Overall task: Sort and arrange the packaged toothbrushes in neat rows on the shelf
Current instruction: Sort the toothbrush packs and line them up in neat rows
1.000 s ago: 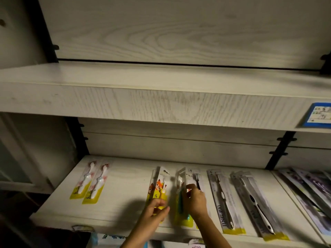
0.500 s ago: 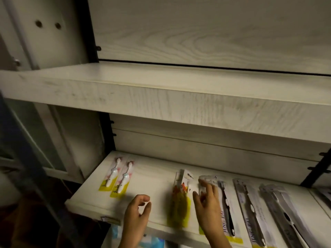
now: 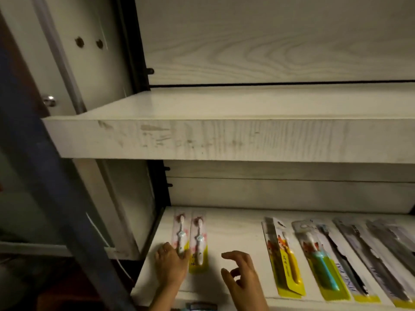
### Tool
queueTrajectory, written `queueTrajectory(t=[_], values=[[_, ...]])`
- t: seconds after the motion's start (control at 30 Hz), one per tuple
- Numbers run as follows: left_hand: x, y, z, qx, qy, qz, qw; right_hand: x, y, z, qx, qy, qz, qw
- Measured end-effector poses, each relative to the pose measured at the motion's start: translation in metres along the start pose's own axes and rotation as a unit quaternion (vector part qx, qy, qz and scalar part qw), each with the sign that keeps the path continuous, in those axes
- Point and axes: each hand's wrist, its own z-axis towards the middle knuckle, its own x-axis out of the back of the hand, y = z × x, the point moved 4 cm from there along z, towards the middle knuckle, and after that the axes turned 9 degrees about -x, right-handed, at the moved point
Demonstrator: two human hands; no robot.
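On the lower shelf (image 3: 233,230), two small packs with white toothbrushes lie side by side at the left end, the left pack (image 3: 181,232) and the right pack (image 3: 199,241). My left hand (image 3: 171,264) rests palm down on the lower end of the left pack, its fingertips touching the card. My right hand (image 3: 242,276) hovers over bare shelf just right of them, fingers loosely curled and holding nothing. Further right lie a fox-print pack with a yellow brush (image 3: 284,257) and one with a teal brush (image 3: 320,261).
Several packs of dark adult toothbrushes (image 3: 368,254) lie in a row at the right of the shelf. A thick upper shelf (image 3: 224,140) overhangs the work area. A blue post (image 3: 45,176) and a white cabinet side stand at the left.
My view swung left. Both hands left the fox-print packs and moved left: the left hand onto the white-brush pack, the right hand over the bare shelf.
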Motion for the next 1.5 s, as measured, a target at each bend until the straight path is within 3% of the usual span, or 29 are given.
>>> queueTrajectory(t=[0.1,0.2,0.37,0.53,0.6,0.7,0.83,0.9,0.93,1.0,1.03,1.1,1.17,1.3,1.43,1.5], values=[[0.003,-0.004,0.010,-0.032,-0.022,0.109,0.993,-0.008,-0.001,-0.007,-0.019,0.012,-0.007,1.000],[0.003,-0.007,0.020,-0.055,-0.054,0.144,0.987,-0.004,0.001,-0.009,-0.035,0.037,-0.013,0.999],[0.016,-0.014,0.036,0.018,-0.165,0.041,0.985,-0.008,-0.004,-0.006,-0.053,0.038,-0.029,0.997],[0.043,0.012,0.010,-0.048,-0.097,-0.100,0.989,-0.015,-0.014,0.006,-0.082,0.000,0.032,0.996],[0.051,0.025,-0.011,-0.083,-0.096,-0.232,0.964,-0.015,-0.017,0.011,-0.115,-0.013,0.107,0.987],[0.043,0.047,-0.047,-0.105,-0.191,-0.380,0.899,-0.015,-0.022,0.014,-0.122,-0.041,0.185,0.974],[0.021,0.058,-0.070,-0.127,-0.244,-0.397,0.876,-0.002,-0.016,0.013,-0.080,0.022,0.207,0.975],[0.021,0.055,-0.058,-0.071,-0.231,-0.415,0.877,0.005,-0.007,0.013,-0.078,0.050,0.203,0.975],[0.022,0.049,-0.044,-0.050,-0.178,-0.395,0.900,0.010,-0.002,0.013,-0.083,0.063,0.203,0.974],[0.020,0.042,-0.015,-0.046,-0.111,-0.246,0.962,0.018,0.006,0.011,-0.096,0.081,0.212,0.969],[0.017,0.043,-0.005,-0.048,-0.112,-0.138,0.983,0.021,0.008,0.010,-0.101,0.084,0.214,0.968],[0.006,0.043,0.006,-0.025,-0.152,-0.011,0.988,0.025,0.010,0.006,-0.108,0.079,0.214,0.968],[-0.003,0.043,0.008,-0.003,-0.175,0.020,0.984,0.027,0.008,0.001,-0.110,0.072,0.209,0.969],[-0.015,0.037,0.018,0.075,-0.192,-0.033,0.978,0.027,0.008,-0.003,-0.136,0.062,0.193,0.970],[-0.019,0.033,0.021,0.009,-0.203,-0.011,0.979,0.025,0.007,-0.009,-0.140,0.063,0.185,0.971],[-0.020,0.031,0.015,-0.026,-0.175,-0.059,0.982,0.028,0.009,-0.012,-0.145,0.074,0.174,0.971]])
